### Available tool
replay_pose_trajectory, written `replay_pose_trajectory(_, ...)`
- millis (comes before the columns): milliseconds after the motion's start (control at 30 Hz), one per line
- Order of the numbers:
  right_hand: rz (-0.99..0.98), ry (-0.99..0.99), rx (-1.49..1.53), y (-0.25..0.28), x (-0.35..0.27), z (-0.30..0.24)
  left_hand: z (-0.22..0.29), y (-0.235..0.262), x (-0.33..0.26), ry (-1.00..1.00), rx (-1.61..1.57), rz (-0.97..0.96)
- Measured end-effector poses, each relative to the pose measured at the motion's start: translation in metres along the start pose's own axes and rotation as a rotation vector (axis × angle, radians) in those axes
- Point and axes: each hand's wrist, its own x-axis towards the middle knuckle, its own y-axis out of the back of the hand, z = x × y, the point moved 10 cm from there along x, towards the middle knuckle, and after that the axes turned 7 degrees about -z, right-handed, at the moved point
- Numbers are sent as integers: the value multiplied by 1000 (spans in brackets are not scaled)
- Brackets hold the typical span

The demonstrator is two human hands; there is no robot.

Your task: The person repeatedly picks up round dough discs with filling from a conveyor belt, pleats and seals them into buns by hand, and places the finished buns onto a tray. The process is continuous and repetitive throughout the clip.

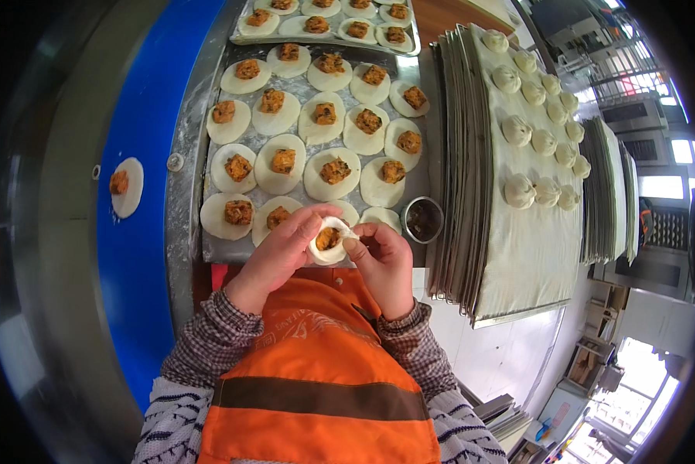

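Between my two hands, above the near edge of a metal tray, is a partly gathered bun (329, 246), its white dough rising around an orange-brown filling that still shows at the top. My left hand (285, 246) cups the bun from the left side. With thumb and fingers, my right hand (380, 259) pinches the dough's right rim. Flat dough rounds (334, 168) topped with lumps of filling cover the tray (222, 249) in rows beyond my hands. My hands partly hide the nearest rounds.
A small metal bowl (422, 220) stands at the tray's right corner. Farther right, pleated buns (520, 191) sit on a cloth-covered stack of trays (517, 271). On the left, a blue belt (142, 271) carries one filled dough round (128, 188). Another filled tray (326, 40) lies at the far end.
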Motion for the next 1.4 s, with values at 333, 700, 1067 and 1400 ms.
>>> replay_pose_trajectory(333,-62,94,-248,-15,-5,-16,20,12,-8,-266,567,211)
replay_pose_trajectory(700,-41,-96,252,-19,-11,13,-4,20,0,71,487,28)
replay_pose_trajectory(1067,-43,222,-135,-20,-14,-34,-4,21,-17,-62,272,157)
replay_pose_trajectory(1400,-152,642,-692,-43,-28,-75,10,3,-30,-69,327,84)
